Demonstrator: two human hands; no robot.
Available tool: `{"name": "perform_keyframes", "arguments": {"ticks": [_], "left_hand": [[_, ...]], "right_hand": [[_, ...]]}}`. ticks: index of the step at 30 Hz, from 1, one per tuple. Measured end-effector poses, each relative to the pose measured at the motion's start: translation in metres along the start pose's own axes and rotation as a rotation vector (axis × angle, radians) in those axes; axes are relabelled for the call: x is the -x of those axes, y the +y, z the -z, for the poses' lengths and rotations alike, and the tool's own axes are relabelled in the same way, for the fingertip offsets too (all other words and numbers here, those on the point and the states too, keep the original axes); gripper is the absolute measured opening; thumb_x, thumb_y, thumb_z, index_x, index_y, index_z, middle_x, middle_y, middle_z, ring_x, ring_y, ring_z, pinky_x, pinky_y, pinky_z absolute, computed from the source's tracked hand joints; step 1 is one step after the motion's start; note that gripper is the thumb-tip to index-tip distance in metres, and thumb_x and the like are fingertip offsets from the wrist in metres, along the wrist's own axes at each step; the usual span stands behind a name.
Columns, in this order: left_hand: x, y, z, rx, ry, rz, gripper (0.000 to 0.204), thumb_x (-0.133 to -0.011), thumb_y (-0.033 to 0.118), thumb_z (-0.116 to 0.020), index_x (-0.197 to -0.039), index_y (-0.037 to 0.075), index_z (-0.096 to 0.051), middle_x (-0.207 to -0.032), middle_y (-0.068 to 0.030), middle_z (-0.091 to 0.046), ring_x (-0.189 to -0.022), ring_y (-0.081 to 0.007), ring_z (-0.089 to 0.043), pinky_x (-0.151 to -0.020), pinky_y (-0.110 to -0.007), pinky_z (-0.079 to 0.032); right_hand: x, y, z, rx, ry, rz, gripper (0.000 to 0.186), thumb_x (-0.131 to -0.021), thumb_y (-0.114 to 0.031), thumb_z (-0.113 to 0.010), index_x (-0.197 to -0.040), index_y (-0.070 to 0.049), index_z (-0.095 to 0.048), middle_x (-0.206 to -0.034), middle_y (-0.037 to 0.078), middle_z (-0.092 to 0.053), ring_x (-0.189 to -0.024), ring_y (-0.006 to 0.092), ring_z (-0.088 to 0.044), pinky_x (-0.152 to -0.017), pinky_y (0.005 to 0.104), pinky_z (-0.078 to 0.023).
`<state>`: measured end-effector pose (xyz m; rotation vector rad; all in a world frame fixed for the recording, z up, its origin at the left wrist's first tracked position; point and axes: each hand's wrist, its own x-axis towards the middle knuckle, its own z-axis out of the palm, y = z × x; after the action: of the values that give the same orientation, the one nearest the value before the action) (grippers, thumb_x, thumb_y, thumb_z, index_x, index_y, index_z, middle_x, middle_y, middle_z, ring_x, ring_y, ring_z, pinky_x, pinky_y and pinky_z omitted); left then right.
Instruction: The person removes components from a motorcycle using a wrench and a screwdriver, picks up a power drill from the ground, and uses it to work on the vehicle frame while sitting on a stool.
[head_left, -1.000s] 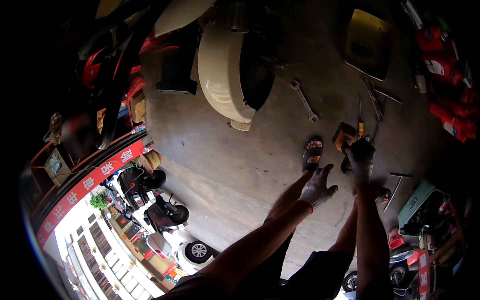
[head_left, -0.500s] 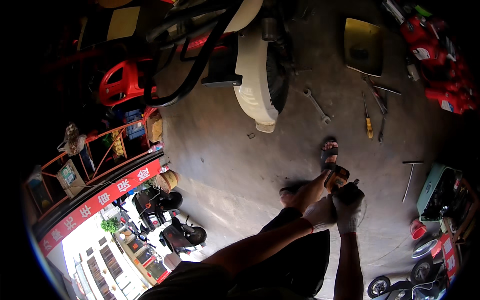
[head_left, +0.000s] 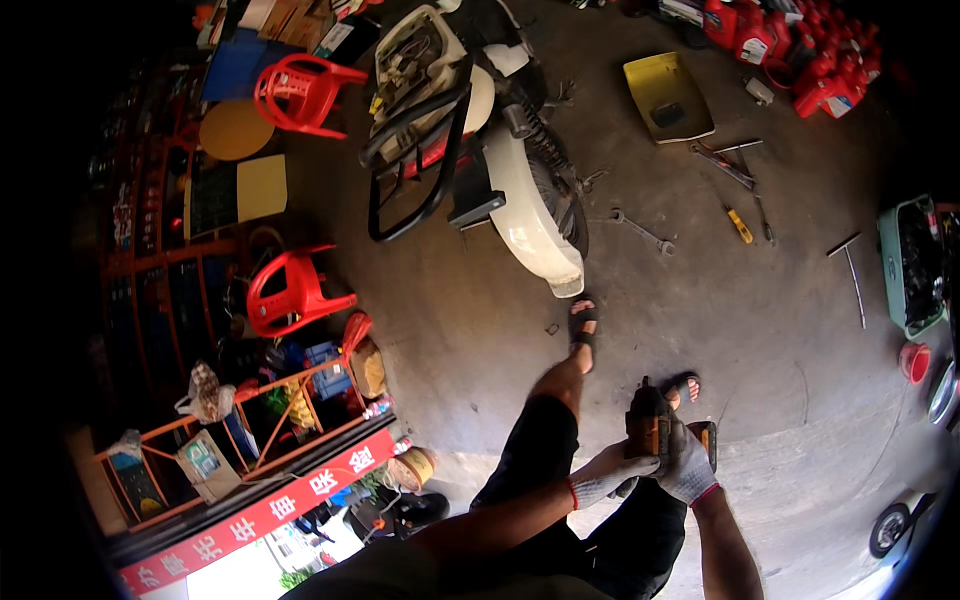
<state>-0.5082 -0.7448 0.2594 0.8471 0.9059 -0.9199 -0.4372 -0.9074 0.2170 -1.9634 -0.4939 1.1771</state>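
A black and orange cordless drill (head_left: 648, 428) is held low in front of me, its front end directed away from my body. My right hand (head_left: 690, 465), in a white knit glove, wraps round its grip. My left hand (head_left: 606, 472), gloved the same way, has its fingers closed against the drill's rear underside; part of them is hidden. Beyond my feet stands a scooter with a white rear fender (head_left: 535, 225) and a black tubular rack (head_left: 455, 170). An open-end wrench (head_left: 642, 232) lies on the floor to the right of its wheel.
A yellow tray (head_left: 640, 75), a yellow-handled screwdriver (head_left: 739, 226) and a T-handle wrench (head_left: 850, 275) lie on the floor ahead to the right. Red bottles (head_left: 835, 85) crowd the far right. Red plastic chairs (head_left: 290, 295) and an orange rack (head_left: 265, 465) stand left.
My view has swung and I have stepped toward the scooter, one foot now near its fender. The drill has turned within my hands, which both remain on it.
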Motion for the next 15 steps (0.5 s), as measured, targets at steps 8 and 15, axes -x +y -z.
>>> {"name": "perform_keyframes", "arguments": {"ticks": [8,15], "left_hand": [[0.029,0.027,0.176,0.064,-0.073,0.044,0.032,-0.099,0.027,-0.048,-0.123,0.006,-0.051,-0.071,-0.0002,-0.058,-0.052,-0.0064,-0.052,-0.045,-0.02,-0.038],[0.021,0.094,0.375,0.554,0.311,-0.192,0.018,-0.096,0.015,-0.054,-0.113,0.011,-0.052,-0.085,-0.0052,-0.062,-0.064,-0.0161,-0.06,-0.056,-0.03,-0.052]], "right_hand": [[-0.072,-0.07,-0.11,-0.36,0.236,-0.047,0.057,-0.076,-0.008,-0.074,-0.126,-0.001,-0.049,-0.1,0.015,-0.066,-0.091,0.025,-0.068,-0.076,0.0327,-0.054],[-0.132,-0.144,-0.272,-0.365,0.361,-0.084,0.053,-0.072,-0.002,-0.064,-0.124,-0.005,-0.054,-0.11,0.014,-0.061,-0.088,0.0261,-0.063,-0.072,0.0374,-0.051]]}}
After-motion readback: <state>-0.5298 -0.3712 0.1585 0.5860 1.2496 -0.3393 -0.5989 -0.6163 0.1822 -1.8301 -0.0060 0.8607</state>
